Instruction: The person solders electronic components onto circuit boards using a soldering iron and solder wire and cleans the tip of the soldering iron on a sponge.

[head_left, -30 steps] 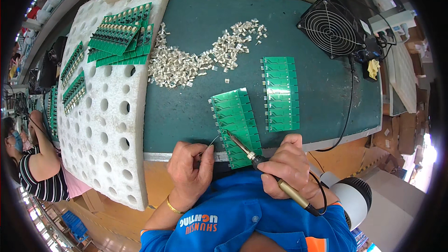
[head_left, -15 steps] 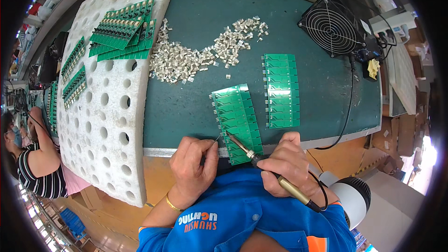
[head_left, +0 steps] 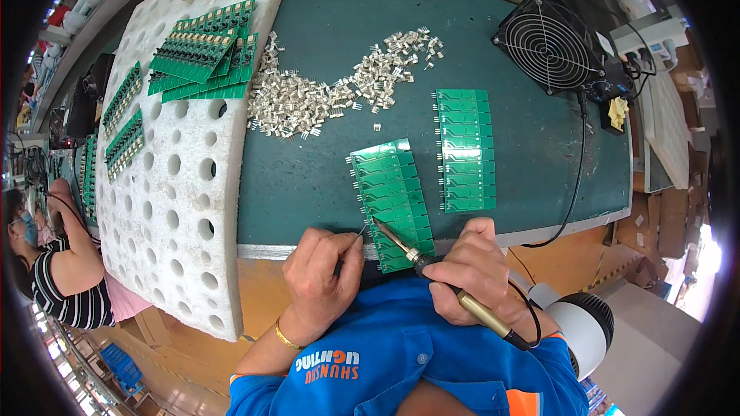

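Green surface (head_left: 308, 192) — slanted circuit board (head_left: 393, 200) overhangs near edge, between left hand (head_left: 320, 271), fingers pinched on thin wire (head_left: 363, 229), and right hand (head_left: 472, 273), fingers curled around soldering iron (head_left: 482, 316).

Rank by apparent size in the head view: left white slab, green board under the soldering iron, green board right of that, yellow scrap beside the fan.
1. White slab
2. Board under the iron and right-hand board: too alike to rank
3. Yellow scrap
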`<action>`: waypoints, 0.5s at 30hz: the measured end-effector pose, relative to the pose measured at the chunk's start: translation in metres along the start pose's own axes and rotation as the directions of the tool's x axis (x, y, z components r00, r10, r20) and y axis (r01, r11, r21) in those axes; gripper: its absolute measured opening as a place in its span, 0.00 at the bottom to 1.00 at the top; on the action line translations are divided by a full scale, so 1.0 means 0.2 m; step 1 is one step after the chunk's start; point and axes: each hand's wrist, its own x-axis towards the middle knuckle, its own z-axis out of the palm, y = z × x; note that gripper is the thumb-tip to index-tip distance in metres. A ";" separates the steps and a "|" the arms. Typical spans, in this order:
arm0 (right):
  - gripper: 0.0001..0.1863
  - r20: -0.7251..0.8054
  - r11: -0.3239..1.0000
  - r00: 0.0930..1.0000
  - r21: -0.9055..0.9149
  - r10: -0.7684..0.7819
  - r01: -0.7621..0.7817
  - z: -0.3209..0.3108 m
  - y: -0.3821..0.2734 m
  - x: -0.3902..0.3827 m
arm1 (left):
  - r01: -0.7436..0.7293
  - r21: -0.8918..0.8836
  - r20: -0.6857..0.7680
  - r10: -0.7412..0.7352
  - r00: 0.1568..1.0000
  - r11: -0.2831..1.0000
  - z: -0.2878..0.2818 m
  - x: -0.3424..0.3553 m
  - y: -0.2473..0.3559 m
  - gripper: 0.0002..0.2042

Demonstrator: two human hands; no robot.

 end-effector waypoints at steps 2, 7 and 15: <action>0.14 0.002 1.000 1.000 -0.003 0.001 -0.001 0.00 0.00 0.00 | -0.009 0.000 0.001 0.009 1.000 1.000 0.00 0.01 0.00 0.07; 0.14 0.016 1.000 1.000 -0.008 0.003 -0.002 -0.01 -0.01 0.00 | -0.016 -0.001 0.024 0.016 1.000 1.000 -0.01 0.00 0.00 0.07; 0.14 0.014 1.000 1.000 0.004 0.006 -0.006 0.00 0.00 0.00 | -0.004 0.012 -0.010 0.004 1.000 1.000 0.01 0.02 0.01 0.07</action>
